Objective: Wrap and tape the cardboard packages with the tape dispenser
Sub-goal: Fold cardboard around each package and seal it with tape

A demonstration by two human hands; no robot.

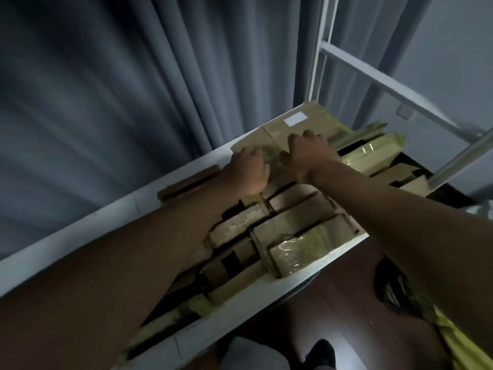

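Both my arms reach out over a white shelf [80,236] packed with taped cardboard packages. My left hand [246,170] and my right hand [306,153] lie side by side on a flat cardboard package [280,130] with a white label at the far end of the shelf. Their fingers bend over the package top; I cannot tell if they grip it. Closer to me lie several packages wrapped in shiny clear and yellowish tape [304,247]. No tape dispenser is in sight.
A grey curtain [120,89] hangs behind the shelf. A white metal frame [373,73] rises at the right, with more wrapped packages [373,153] below it. Dark brown floor [333,303] and a black bag [394,287] lie beneath. A thin cardboard strip [189,182] sits on the shelf's left rim.
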